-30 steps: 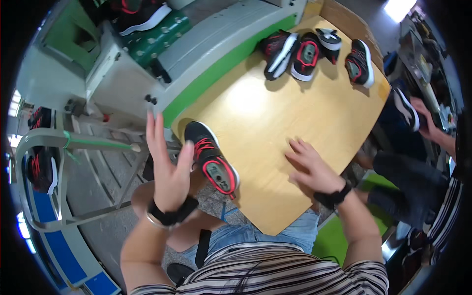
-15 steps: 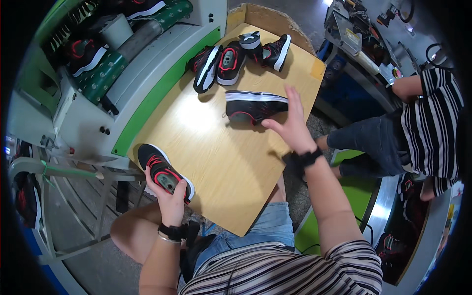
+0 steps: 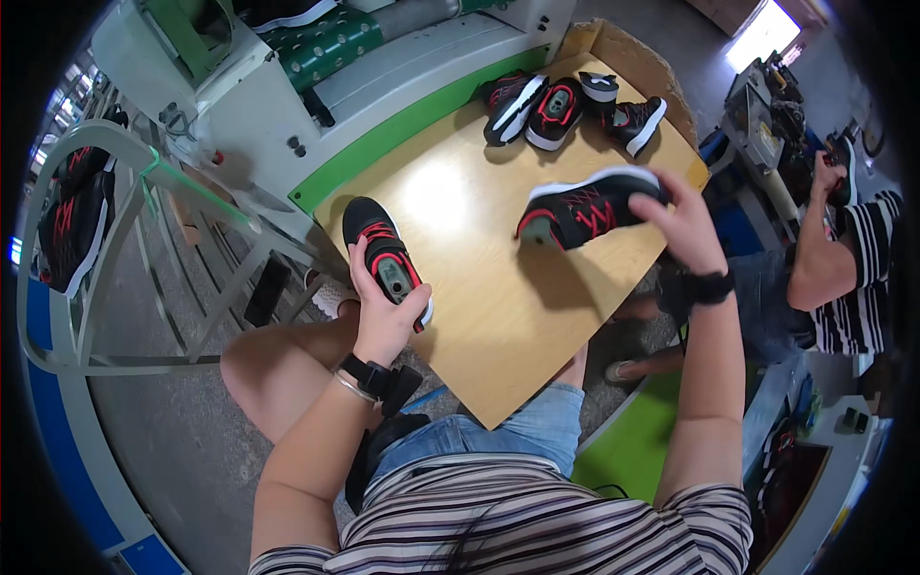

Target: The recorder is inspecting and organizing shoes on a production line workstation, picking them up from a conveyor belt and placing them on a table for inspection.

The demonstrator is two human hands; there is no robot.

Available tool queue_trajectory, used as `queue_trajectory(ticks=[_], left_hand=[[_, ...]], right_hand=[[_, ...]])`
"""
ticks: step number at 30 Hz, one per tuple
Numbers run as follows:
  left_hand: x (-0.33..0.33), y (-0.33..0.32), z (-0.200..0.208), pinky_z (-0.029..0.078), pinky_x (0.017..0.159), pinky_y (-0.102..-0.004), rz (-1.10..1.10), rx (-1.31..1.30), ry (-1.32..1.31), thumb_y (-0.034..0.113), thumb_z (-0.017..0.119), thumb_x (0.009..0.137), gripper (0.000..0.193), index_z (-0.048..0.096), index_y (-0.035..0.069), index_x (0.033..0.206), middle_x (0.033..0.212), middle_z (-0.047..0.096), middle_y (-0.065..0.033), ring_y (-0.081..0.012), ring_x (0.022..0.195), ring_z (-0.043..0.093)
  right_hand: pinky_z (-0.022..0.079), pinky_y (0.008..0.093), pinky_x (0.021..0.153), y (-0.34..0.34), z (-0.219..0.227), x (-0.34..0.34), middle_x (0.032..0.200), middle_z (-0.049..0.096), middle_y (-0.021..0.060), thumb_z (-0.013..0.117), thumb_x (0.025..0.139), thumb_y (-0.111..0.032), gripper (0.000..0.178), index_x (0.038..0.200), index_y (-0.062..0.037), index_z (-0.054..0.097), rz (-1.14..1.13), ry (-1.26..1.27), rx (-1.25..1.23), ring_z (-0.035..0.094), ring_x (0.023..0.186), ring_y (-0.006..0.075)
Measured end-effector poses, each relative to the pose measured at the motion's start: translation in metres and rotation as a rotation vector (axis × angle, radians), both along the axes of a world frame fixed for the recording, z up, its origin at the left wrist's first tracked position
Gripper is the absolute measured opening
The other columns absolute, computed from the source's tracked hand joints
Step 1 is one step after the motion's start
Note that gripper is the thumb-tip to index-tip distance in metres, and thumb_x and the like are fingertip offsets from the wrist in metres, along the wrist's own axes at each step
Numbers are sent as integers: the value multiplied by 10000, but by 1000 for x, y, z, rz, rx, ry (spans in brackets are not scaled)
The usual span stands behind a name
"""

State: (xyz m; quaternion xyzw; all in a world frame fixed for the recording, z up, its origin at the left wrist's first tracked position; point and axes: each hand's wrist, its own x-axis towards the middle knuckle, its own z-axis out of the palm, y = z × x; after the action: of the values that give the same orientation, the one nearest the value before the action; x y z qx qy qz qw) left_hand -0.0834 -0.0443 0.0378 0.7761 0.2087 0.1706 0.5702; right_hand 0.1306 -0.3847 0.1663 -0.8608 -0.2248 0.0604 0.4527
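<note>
My left hand [image 3: 383,321] is closed around the heel end of a black sneaker [image 3: 374,225] with red laces and a white sole, at the table's left edge. Its toe points away from me, and a grey-green insole shows in its opening. Over the right part of the wooden table [image 3: 479,326], my right hand [image 3: 682,222] grips a matching sneaker [image 3: 585,209] by the toe. That shoe is tilted on its side, its heel toward the left, and a shadow beneath suggests it is off the tabletop. The fingers under its toe are partly hidden.
Several similar shoes [image 3: 556,113] cluster at the table's far end, by a cardboard edge [image 3: 642,57]. A green-edged machine [image 3: 422,105] borders the far left. Left stands a metal rack [image 3: 96,326] holding sneakers. At right, a co-worker in stripes [image 3: 867,259] handles a shoe.
My right hand, earlier open beside the sneaker lying on its side, has gripped its toe, raised and turned it. My left hand keeps its sneaker. The whole view has swung leftward.
</note>
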Motion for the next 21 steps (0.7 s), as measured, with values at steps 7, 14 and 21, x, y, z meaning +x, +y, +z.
queue_trajectory(ticks=[7,14,21], left_hand=[[-3,-17,13,208,1209,-447,5,230,-12,235,837,783,1129,67,35,1585,1612,85,-261,-377,1502,126],[4,-18,8,206,1213,-438,40,177,-38,99,756,757,974,192,4,1545,1598,182,-247,-369,1506,182],[31,19,111,470,1048,-374,-7,-924,-252,-28,584,783,741,341,-22,1483,1337,537,-141,-253,1205,574]], right_hand=[[377,418,1116,56,-54,-50,1534,321,315,763,881,-342,824,1521,-34,346,113,126,-192,379,1394,385],[268,435,1196,53,-92,-176,1609,147,306,785,794,-85,1089,1596,-56,49,-261,13,-25,245,1493,415],[455,348,1040,59,-72,-118,1360,515,142,675,874,-24,734,1497,-57,288,-481,353,707,558,1199,210]])
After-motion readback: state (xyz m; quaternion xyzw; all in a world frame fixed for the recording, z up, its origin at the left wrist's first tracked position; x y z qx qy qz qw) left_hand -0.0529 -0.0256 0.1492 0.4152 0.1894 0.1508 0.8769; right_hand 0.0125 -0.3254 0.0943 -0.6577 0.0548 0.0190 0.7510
